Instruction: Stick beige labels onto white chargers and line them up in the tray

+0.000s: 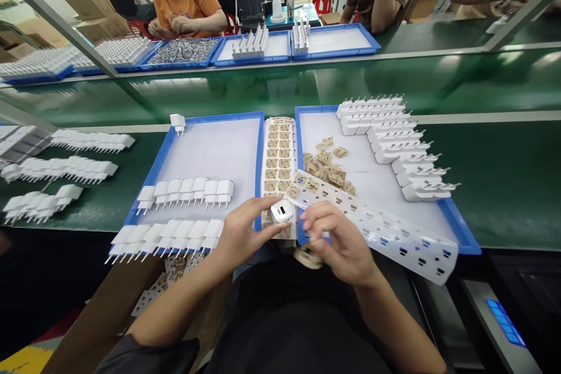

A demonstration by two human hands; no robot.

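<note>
Left hand [239, 234] closed around white charger [281, 211], thumb and fingertips pinching it at near edge of left blue tray [210, 149]. Port face of charger turned up and toward camera; long axis roughly left-right, pointing at right hand. Charger between both hands, touching left fingers, just left of right fingertips.

Right hand [339, 242] curled, fingers bent in on something small at the tips; cannot tell what exactly, possibly a label. Round tan piece [308, 257] under right palm, partly hidden. Right fingertips nearly against charger, approach side = charger's right end.

White sticker sheet [394, 231] right of charger, running diagonally off toward near right corner, overlapping right blue tray [456, 219]. Strip of tan labels [278, 155] straight beyond charger, in gap between trays.

Left of charger: two rows of finished plugs [186, 190] lying in left tray, prongs toward camera. Beyond and right of charger: loose tan pieces [326, 166] piled in right tray, then stacked plug bodies [394, 140] along its far right side.

Further beyond charger: green belt [482, 87], more blue trays, people seated opposite, hands busy at own trays.
</note>
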